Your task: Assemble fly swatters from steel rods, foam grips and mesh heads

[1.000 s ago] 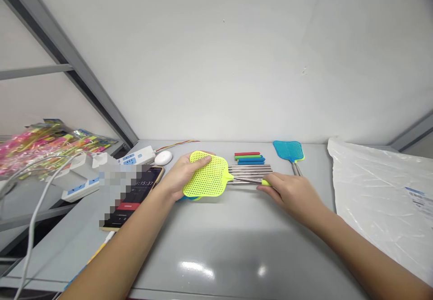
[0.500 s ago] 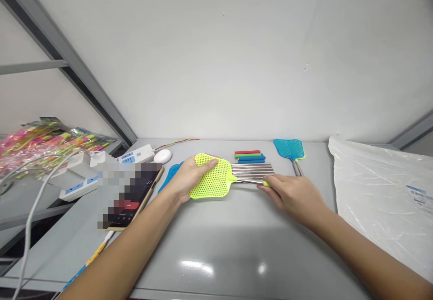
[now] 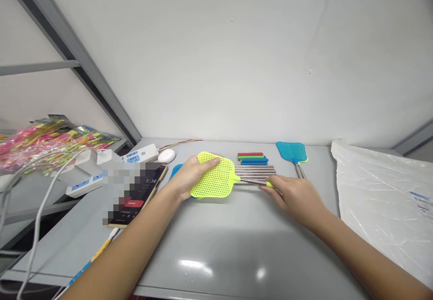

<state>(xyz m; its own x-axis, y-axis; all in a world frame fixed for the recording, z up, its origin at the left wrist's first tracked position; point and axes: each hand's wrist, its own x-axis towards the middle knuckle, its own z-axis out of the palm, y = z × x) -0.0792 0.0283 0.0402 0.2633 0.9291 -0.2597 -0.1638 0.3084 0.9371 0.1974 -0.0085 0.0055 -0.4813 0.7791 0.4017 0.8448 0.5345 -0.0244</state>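
Note:
A yellow-green fly swatter (image 3: 214, 176) is held in both hands over the table. My left hand (image 3: 191, 176) grips the edge of its perforated head, thumb on top. My right hand (image 3: 292, 196) is closed round the handle end, where a bit of yellow-green shows by the fingers. Behind the thin metal shaft lie several metal rods (image 3: 255, 170) side by side. Beyond them is a small stack of red, green and blue tubes (image 3: 252, 159). A blue mesh head (image 3: 176, 170) is partly hidden by my left hand.
A blue swatter (image 3: 291, 151) lies at the back right, beside a white plastic bag (image 3: 382, 200). On the left are a phone (image 3: 142, 196), a white round case (image 3: 167, 156), power strips (image 3: 140, 154) with cables, and wrapped colourful packets (image 3: 57, 140) on a shelf.
The camera view has shifted slightly, moving the scene a little to the right. Both hands keep their hold on the yellow-green swatter, nearly still.

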